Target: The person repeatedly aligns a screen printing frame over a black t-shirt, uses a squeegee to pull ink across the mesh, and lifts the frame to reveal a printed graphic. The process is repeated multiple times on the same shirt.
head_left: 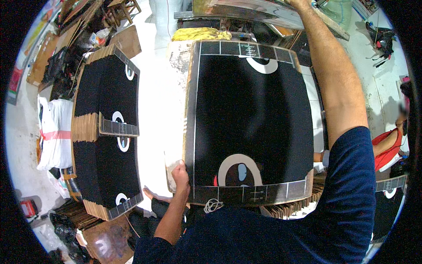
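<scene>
In front of me lies a large black printed panel (255,119) with pale ring shapes near its far and near ends and dark grey strips along its borders. My left hand (180,176) is closed at the panel's near left edge, thumb up. My right arm stretches far forward, and my right hand (300,2) is at the top rim of the picture, touching or close to a wooden-framed screen (246,9). Its fingers are cut off there. A loop of white cord (213,205) lies at the panel's near edge.
Stacks of similar black panels (116,94) stand at the left, and another black panel (387,211) is at the lower right. Yellow cloth (200,34) lies beyond the work panel. A white sack (57,132) sits at far left. Another person in red (387,147) is at right.
</scene>
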### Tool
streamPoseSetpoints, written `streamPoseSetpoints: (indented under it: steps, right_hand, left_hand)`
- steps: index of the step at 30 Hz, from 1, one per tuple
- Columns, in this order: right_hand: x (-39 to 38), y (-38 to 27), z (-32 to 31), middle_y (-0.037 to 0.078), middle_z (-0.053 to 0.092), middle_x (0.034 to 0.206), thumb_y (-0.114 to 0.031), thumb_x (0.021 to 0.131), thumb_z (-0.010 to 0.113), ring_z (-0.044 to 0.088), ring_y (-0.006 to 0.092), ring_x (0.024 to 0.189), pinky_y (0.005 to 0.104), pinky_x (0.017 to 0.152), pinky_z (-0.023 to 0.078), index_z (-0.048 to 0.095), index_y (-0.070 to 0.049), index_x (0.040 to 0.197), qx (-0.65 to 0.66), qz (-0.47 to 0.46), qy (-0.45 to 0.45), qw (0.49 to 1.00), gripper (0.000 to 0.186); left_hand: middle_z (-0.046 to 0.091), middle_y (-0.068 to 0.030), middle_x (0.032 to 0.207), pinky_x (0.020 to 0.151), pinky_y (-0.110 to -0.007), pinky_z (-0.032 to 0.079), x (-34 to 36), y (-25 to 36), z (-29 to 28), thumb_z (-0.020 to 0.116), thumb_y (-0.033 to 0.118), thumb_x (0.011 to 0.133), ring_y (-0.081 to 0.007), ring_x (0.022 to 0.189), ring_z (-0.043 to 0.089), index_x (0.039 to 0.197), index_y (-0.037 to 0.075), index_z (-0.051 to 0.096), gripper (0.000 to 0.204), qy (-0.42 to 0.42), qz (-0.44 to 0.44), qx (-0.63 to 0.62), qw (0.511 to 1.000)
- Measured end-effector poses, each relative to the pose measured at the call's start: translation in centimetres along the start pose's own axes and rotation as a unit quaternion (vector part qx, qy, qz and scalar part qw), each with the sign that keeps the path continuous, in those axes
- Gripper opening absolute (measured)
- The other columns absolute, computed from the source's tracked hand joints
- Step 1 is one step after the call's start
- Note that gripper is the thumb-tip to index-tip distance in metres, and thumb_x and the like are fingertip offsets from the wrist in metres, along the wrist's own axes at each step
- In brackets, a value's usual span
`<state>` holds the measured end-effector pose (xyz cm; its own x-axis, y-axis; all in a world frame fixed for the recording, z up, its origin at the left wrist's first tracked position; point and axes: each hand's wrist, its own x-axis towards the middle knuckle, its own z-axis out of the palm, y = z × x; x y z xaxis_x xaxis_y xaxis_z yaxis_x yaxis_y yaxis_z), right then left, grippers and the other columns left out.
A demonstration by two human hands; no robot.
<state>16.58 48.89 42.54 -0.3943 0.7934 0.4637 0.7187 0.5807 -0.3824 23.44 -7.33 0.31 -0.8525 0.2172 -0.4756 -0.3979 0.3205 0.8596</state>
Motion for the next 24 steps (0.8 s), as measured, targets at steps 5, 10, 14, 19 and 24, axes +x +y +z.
streamPoseSetpoints:
  steps: [5,10,14,19,24]
  right_hand:
    - [0.0,-0.3,-0.3,0.025,0.072,0.118,-0.049,0.090,0.056,0.068,0.0404,0.114,0.0472,0.101,0.052,0.077,-0.006,0.111,0.005,-0.006,0.004,1.000,0.053]
    - [0.1,-0.7,-0.3,0.024,0.072,0.119,-0.051,0.090,0.056,0.068,0.0402,0.114,0.0471,0.100,0.053,0.077,-0.007,0.112,0.000,-0.017,-0.001,1.000,0.054]
    - [0.1,-0.9,-0.5,0.025,0.071,0.119,-0.053,0.090,0.056,0.068,0.0403,0.116,0.0472,0.100,0.053,0.077,-0.005,0.112,-0.012,-0.002,-0.009,1.000,0.057]
    - [0.3,-0.9,-1.1,0.026,0.071,0.122,-0.054,0.088,0.056,0.067,0.0410,0.117,0.0477,0.100,0.052,0.076,-0.003,0.115,0.002,0.009,-0.018,1.000,0.061]
    - [1.2,-1.4,-1.2,0.027,0.069,0.126,-0.053,0.089,0.055,0.065,0.0410,0.122,0.0477,0.103,0.051,0.073,-0.001,0.119,-0.020,0.002,-0.017,1.000,0.062]
  left_hand:
    - [0.040,0.0055,0.063,0.057,-0.033,0.031,2.3,-0.6,-4.4,0.058,0.034,0.107,-0.0098,0.063,0.035,0.066,0.003,0.056,0.051,0.060,-0.001,0.061,0.996]
    - [0.044,0.0050,0.061,0.056,-0.033,0.031,4.8,-1.4,-8.0,0.058,0.024,0.106,-0.0093,0.062,0.036,0.067,0.002,0.056,0.045,0.085,0.097,0.102,0.986]
    - [0.046,0.0037,0.062,0.057,-0.033,0.032,5.2,-1.6,-9.3,0.058,0.032,0.106,-0.0103,0.062,0.038,0.069,0.000,0.057,0.049,0.096,0.083,0.119,0.985]
    - [0.047,0.0028,0.062,0.056,-0.034,0.032,5.1,-2.1,-9.8,0.059,0.036,0.106,-0.0106,0.062,0.037,0.073,-0.003,0.059,0.051,0.098,0.062,0.130,0.985]
    - [0.041,0.0052,0.055,0.049,-0.035,0.024,5.5,-3.1,-9.9,0.061,0.034,0.104,-0.0079,0.051,0.034,0.062,0.002,0.053,0.053,0.119,0.068,0.101,0.985]
